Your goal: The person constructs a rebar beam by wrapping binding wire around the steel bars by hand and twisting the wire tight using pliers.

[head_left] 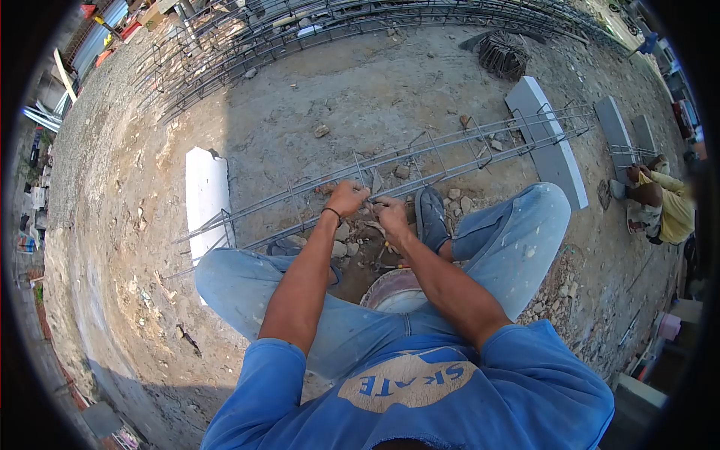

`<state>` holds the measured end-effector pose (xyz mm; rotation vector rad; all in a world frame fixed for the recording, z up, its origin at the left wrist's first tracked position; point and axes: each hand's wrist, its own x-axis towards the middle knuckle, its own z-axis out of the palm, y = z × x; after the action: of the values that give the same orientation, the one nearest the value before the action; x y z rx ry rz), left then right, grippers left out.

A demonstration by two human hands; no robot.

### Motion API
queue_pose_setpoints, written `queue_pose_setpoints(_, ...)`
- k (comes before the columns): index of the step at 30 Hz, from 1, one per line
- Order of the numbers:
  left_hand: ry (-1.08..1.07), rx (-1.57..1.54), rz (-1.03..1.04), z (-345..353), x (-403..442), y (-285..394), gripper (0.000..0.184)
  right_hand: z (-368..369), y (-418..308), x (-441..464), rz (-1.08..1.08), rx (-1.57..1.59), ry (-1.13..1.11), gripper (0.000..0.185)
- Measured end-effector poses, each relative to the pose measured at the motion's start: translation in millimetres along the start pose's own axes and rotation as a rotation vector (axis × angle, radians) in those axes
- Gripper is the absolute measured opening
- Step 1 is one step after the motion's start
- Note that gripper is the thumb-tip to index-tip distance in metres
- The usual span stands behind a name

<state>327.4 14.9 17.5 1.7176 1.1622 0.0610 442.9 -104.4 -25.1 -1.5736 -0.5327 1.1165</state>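
A long cage of thin steel bars with square stirrups (457,146) lies across in front of me. Its left end rests on a white block (206,195), its right part on a grey slab (546,139). Both my hands meet at a stirrup near the middle of the cage. My left hand (349,199) has its fingers closed at the bars, and my right hand (390,215) is closed just right of it. What the fingers pinch is too small to make out. Below them, between my legs, is a round bucket (395,291).
More rebar cages (300,34) lie along the back. A dark coil of wire (504,55) sits at the back right. At the far right a co-worker (664,199) crouches beside further grey slabs (615,135). Stones (339,249) lie near my feet.
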Motion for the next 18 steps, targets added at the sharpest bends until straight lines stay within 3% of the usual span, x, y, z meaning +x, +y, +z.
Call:
queue_pose_setpoints(2,-0.022,-0.062,-0.028,6.9,12.9,-18.0,0.037,0.3,5.5,8.2,0.168,0.159,-0.120,0.015)
queue_pose_setpoints(5,0.029,-0.067,-0.051,3.2,1.4,-5.4,0.043,-1.7,-12.0,5.9,0.247,0.330,-0.170,0.016)
queue_pose_setpoints(12,-0.003,-0.158,0.023,13.6,19.8,-30.6,0.036,6.8,0.3,5.0,0.098,0.286,-0.089,0.018)
queue_pose_setpoints(14,-0.009,-0.115,0.064,7.7,7.4,-14.6,0.033,0.4,-8.4,-0.6,0.073,-0.199,0.071,0.018)
queue_pose_setpoints(15,-0.004,-0.118,0.062,2.6,1.9,-4.9,0.033,-2.3,-13.3,-1.5,0.072,-0.201,0.066,0.018)
queue_pose_setpoints(17,0.015,-0.027,0.023,-2.5,-7.0,8.1,0.031,-9.5,-22.9,-6.2,-0.199,-0.633,0.399,0.023)
queue_pose_setpoints(18,0.021,-0.035,0.023,-2.4,-5.3,7.8,0.031,-11.5,-39.3,-5.6,-0.205,-0.640,0.394,0.023)
